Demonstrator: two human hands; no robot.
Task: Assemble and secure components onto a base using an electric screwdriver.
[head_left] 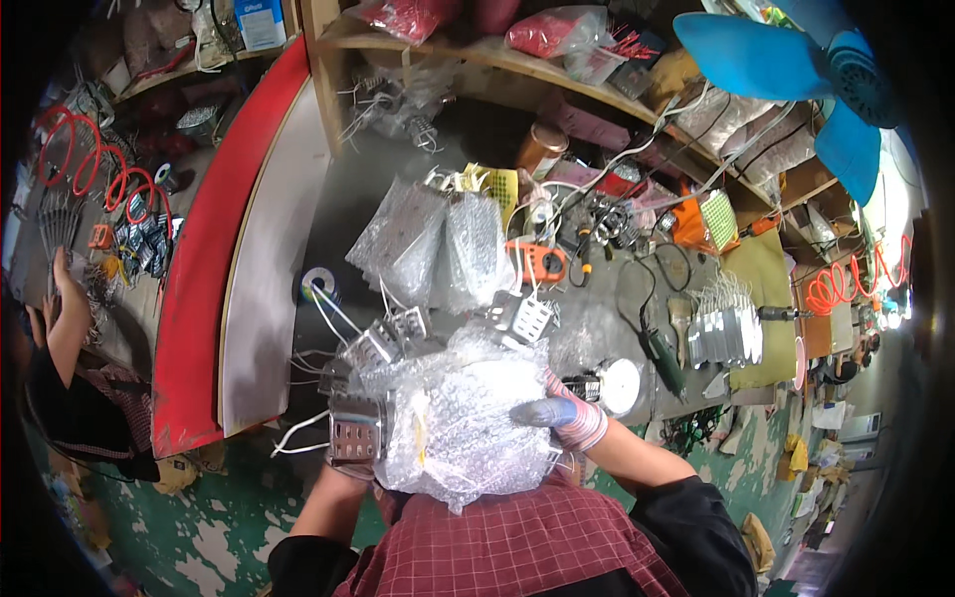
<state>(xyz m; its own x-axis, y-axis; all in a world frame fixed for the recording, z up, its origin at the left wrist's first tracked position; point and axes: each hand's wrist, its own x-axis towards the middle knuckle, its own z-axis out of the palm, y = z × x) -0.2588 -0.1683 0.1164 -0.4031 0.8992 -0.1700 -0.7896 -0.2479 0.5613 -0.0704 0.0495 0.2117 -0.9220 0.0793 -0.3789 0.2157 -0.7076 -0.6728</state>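
In front of my chest, at the bench's near edge, is a bundle point(473, 428) in clear bubble wrap. My right hand point(572, 416), in a striped glove with a grey-blue thumb, grips its right side, thumb on top and the other fingers mostly hidden. A perforated metal housing point(355, 433) with a white wire sticks out at the bundle's left. My left hand point(352, 474) is behind and under that housing; its fingers are hidden. Just beyond the bundle lie more perforated metal housings point(531, 318) with white wires. Behind them are bubble-wrapped packets point(428, 239).
A red-edged board point(229, 259) divides the bench on the left; another person's hand point(68, 298) shows beyond it. On the right are a green-handled tool point(665, 360), a stack of silvery wired parts point(724, 333) and a white round piece point(621, 386). A blue fan point(796, 60) hangs upper right.
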